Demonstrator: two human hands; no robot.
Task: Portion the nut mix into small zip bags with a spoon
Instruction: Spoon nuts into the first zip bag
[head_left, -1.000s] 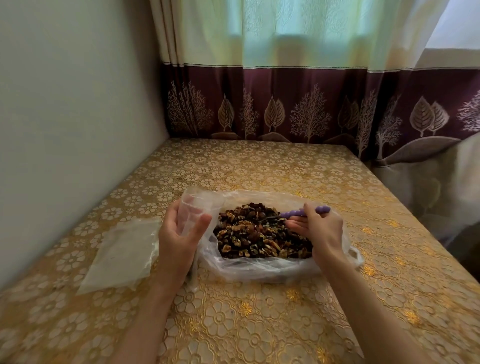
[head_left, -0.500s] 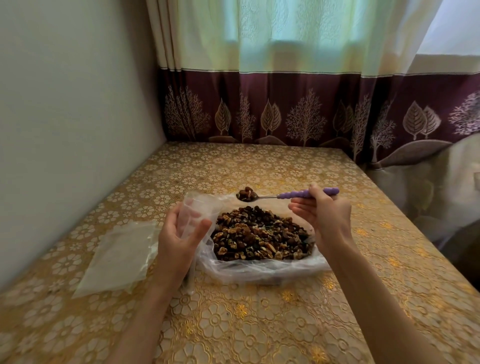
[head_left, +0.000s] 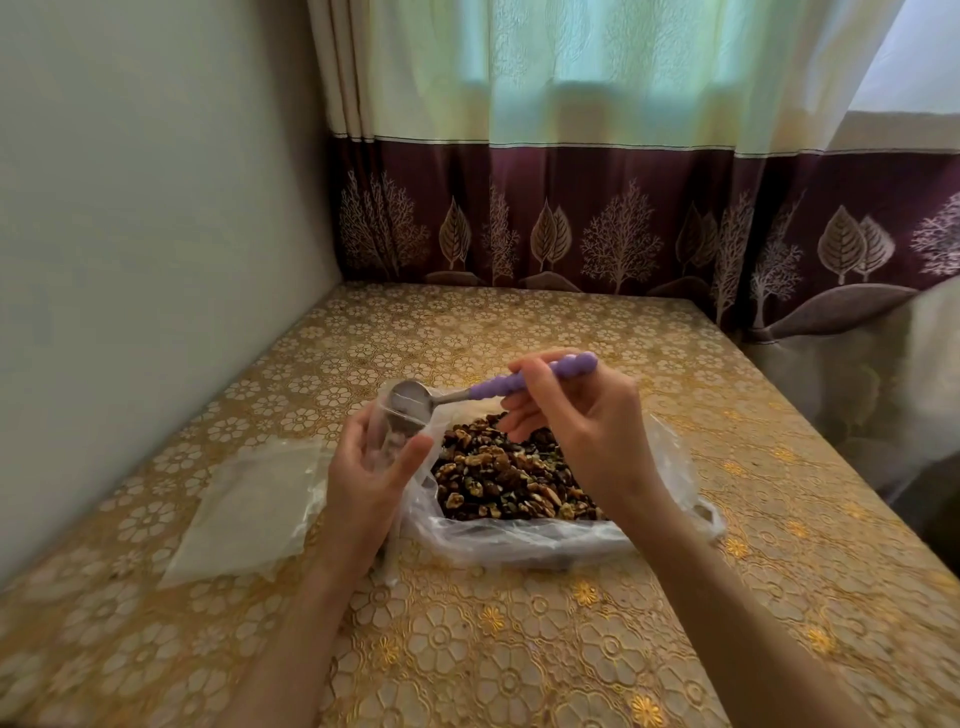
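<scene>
A pile of brown nut mix (head_left: 506, 473) lies in a large clear plastic bag (head_left: 524, 538) spread open on the table. My left hand (head_left: 366, 480) holds a small clear zip bag (head_left: 387, 434) upright with its mouth open, just left of the nuts. My right hand (head_left: 584, 426) grips the purple handle of a metal spoon (head_left: 488, 389). The spoon's bowl is turned over at the zip bag's mouth, its shiny back showing. Whether nuts lie inside the small bag is hard to tell.
A stack of flat clear zip bags (head_left: 249, 512) lies on the gold floral tablecloth (head_left: 519, 649) to the left. A pale wall borders the table's left side. A maroon patterned curtain (head_left: 597, 218) hangs behind, and the table's right edge drops off.
The spoon rose out of the nut pile with a load, travelled left to the small bag's mouth, and is now tipped over it. My left hand stayed in place with the bag.
</scene>
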